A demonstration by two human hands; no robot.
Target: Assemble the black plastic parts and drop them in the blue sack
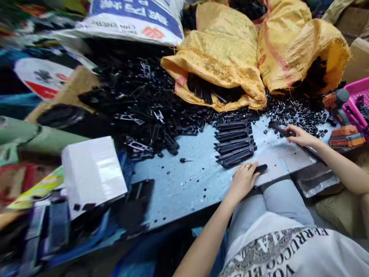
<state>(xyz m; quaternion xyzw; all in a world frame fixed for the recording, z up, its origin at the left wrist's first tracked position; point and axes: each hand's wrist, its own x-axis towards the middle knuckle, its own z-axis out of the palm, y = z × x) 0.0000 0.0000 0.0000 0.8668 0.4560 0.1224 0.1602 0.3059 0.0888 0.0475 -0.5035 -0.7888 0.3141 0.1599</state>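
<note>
My left hand [244,180] rests at the near edge of the blue work surface [178,181], fingers closed around a slim black bar [261,168] whose rounded end sticks out to the right. Just beyond it, several long black plastic parts [235,140] lie side by side in a row. My right hand [301,136], farther right, has its fingers closed on a dark elongated piece [282,131]; its kind is hard to make out. Small black parts and screws [294,113] are scattered past the right hand.
A heap of black plastic parts [138,100] covers the back left. Yellow woven sacks [221,57] lie open behind. An orange cordless drill [344,123] stands at the right by a pink basket [359,90]. A white stack of sheets [93,169] lies left.
</note>
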